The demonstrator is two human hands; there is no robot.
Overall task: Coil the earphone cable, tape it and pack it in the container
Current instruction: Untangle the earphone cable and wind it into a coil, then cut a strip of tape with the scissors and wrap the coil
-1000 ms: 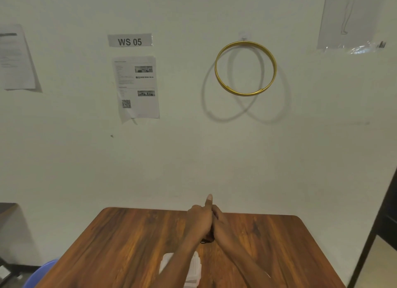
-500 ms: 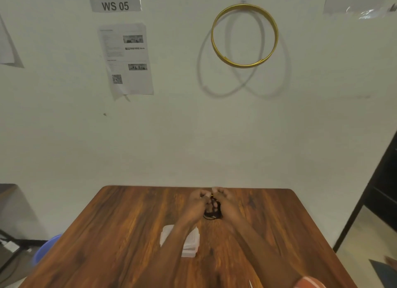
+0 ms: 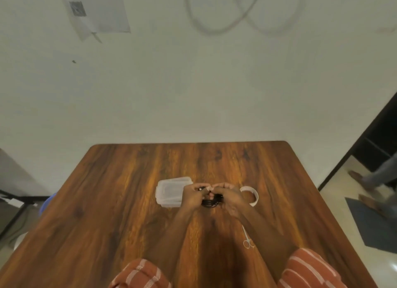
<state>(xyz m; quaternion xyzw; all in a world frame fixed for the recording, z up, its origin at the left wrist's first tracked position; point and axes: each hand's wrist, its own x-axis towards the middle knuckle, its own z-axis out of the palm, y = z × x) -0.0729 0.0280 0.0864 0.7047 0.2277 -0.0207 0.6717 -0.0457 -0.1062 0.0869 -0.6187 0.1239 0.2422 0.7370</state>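
The earphone cable (image 3: 211, 202) is a thin black cord gathered into a small loose bundle, held just above the middle of the wooden table (image 3: 120, 202). Both hands meet over it: the left hand (image 3: 193, 196) has its fingers curled round the bundle's left side, with a small dark end of the cord showing between its fingertips, and the right hand (image 3: 228, 198) has its fingers curled round the right side. The knuckles hide most of the coil, so the number of loops cannot be told.

Touching the left hand on its outer side lies one container (image 3: 169, 191), a shallow rectangular box of cloudy clear plastic with rounded corners; its right edge is hidden behind that hand. Just beside the right hand lies one roll of tape (image 3: 253, 196), a white ring lying flat, partly covered by the wrist. Nearer the person than the tape, by the right forearm, lies one pair of scissors (image 3: 247, 238), slim, silvery metal with round finger loops.

The table is glossy brown with dark streaked grain and rounded corners. Two sleeves (image 3: 309, 268), rust red with pale stripes, show at its near edge.
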